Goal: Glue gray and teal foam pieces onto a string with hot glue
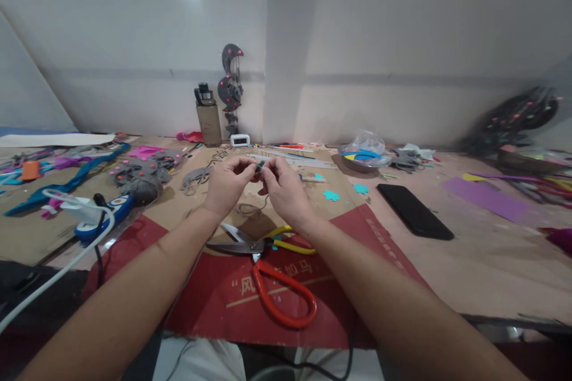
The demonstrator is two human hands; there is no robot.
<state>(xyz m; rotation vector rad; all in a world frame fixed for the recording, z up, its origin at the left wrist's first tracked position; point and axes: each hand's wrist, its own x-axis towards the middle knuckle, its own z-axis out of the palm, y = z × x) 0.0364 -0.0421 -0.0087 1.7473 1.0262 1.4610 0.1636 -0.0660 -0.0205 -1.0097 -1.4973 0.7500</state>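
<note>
My left hand (pixel 229 184) and my right hand (pixel 284 190) meet above the middle of the table. Both pinch a small dark piece (pixel 259 168) between their fingertips; I cannot make out what it is. Below my wrists lie red-handled scissors (pixel 277 289) and yellow-handled pliers (pixel 286 238) on red-printed cardboard (pixel 214 303). A thin wire loop (pixel 248 209) rests just under my left hand. Small teal flower cut-outs (pixel 331 195) lie to the right of my right hand.
A black phone (pixel 414 211) lies at the right. A blue glue gun (pixel 103 217) with a white cable sits at the left. At the back stand a bottle (pixel 209 116), a grey hanging ornament (pixel 230 88) and a bowl of scraps (pixel 363 155). Purple sheet (pixel 487 196) far right.
</note>
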